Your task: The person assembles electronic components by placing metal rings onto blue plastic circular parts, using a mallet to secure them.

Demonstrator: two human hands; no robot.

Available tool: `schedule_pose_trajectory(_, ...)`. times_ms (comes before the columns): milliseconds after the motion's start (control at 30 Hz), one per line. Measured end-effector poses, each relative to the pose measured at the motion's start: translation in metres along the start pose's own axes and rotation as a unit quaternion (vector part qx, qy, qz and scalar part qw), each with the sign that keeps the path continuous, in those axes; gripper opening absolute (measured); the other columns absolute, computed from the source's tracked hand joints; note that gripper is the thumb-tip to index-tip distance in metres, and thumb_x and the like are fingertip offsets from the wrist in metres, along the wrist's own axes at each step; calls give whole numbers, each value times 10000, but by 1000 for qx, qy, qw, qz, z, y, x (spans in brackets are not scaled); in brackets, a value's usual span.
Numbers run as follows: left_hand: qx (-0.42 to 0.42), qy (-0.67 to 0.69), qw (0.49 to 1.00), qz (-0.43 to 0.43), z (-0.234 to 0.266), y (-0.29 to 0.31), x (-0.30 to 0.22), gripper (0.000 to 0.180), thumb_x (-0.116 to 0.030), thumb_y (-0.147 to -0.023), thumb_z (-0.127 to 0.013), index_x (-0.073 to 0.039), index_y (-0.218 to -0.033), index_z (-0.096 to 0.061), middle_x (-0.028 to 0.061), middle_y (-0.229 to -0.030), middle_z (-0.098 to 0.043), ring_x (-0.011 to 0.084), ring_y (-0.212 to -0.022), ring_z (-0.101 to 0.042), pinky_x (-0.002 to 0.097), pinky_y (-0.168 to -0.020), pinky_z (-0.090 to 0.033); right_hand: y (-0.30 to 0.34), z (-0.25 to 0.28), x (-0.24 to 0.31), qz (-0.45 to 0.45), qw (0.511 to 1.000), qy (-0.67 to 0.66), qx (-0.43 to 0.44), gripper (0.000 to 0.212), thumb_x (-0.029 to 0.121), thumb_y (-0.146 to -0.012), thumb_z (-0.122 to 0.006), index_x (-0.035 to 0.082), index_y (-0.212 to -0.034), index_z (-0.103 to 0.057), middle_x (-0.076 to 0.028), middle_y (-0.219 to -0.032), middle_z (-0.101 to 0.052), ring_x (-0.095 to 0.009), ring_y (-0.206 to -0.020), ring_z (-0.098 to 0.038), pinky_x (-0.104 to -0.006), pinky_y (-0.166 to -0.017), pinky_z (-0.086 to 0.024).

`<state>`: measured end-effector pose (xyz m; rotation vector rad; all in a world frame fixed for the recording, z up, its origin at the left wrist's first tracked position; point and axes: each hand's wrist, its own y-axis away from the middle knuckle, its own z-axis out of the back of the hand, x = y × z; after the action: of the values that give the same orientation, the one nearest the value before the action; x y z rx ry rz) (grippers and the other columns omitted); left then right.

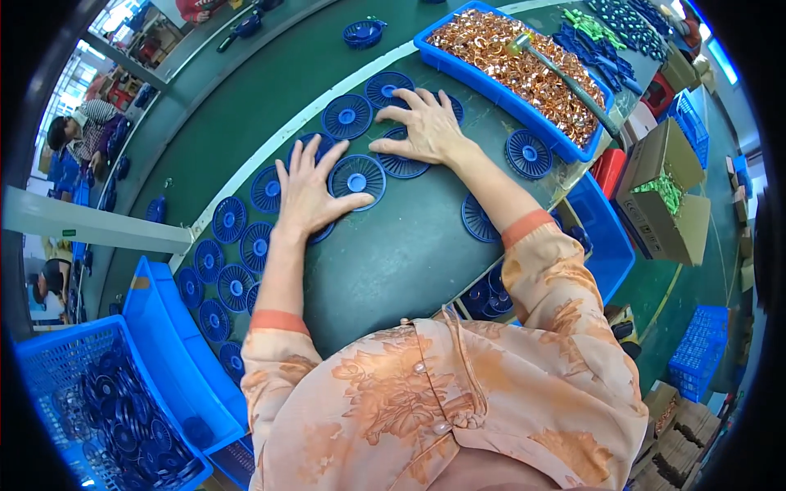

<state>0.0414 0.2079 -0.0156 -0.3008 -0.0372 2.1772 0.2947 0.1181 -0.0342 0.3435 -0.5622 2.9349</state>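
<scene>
At the far left, a co-worker in a striped top [100, 112] is sitting at another bench. Below, a perforated blue crate [49, 364] is holding a heap of dark blue parts, and a solid-walled blue bin [176, 335] is standing just beside it. A pale post [90, 217] is reaching in toward the edge of the green worktop [385, 258]. Along that edge, radially slotted blue plastic discs [236, 286] are lying flat in a close cluster that is curving up toward both hands. The left hand [307, 196] is spreading palm-down over the discs, its fingers loose and apart, its thumb lying across the lower part of a slotted disc with a pale hub [358, 173]. The right hand [430, 135] is arching over another disc [403, 168], its fingers also splayed and not closing around anything; how firmly either is pressing, I cannot tell. Farther right, a blue tray [499, 92] is holding copper-coloured metal pieces [483, 49], with a hammer [569, 80] lying across them. A lone disc [528, 153] is resting just beside the tray. Beyond, an open cardboard box [647, 217] is holding bright green parts [665, 192].
</scene>
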Motion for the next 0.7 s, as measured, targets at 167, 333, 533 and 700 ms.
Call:
schedule_pose_trajectory(167, -68, 54, 993, -75, -11, 37, -50, 863, -659, -654, -855, -234, -1378, -658, 181, -1524, -510, 436, -1453, -408, 639, -1200, -245, 84, 34, 13, 38, 994, -100, -18, 320, 428, -859, -768, 163, -1034, -728, -95, -1206, -625, -322, -1164, -607, -522, -1082, -413)
schedule_pose_trajectory(333, -62, 111, 980, -151, -21, 59, -112, 793, -613, -686, -852, -209, -1345, -670, 145, -1400, -603, 376, -1361, -491, 606, -1174, -294, 184, 62, 18, 7, 982, -172, -76, 128, 190, -829, -788, 104, -902, -728, -64, -1012, -647, -282, -976, -629, -420, -901, -456)
schedule_pose_trajectory(533, -19, 221, 921, -320, -42, 53, -184, 639, -357, -759, -831, -149, -1334, -647, 71, -1278, -669, 275, -1242, -576, 557, -1154, -335, 267, 63, 4, -138, 953, -134, -234, 123, 74, -780, -795, 65, -871, -712, -109, -938, -645, -284, -860, -616, -385, -775, -485)
schedule_pose_trajectory(700, -21, 273, 873, -403, -67, 40, -243, 506, -256, -746, -806, -100, -1206, -663, 81, -1181, -682, 274, -1162, -615, 479, -1093, -412, 321, 27, -29, -347, 864, -234, -281, 101, 100, -946, -713, 9, -922, -676, -83, -915, -631, -179, -833, -606, -316, -756, -487)
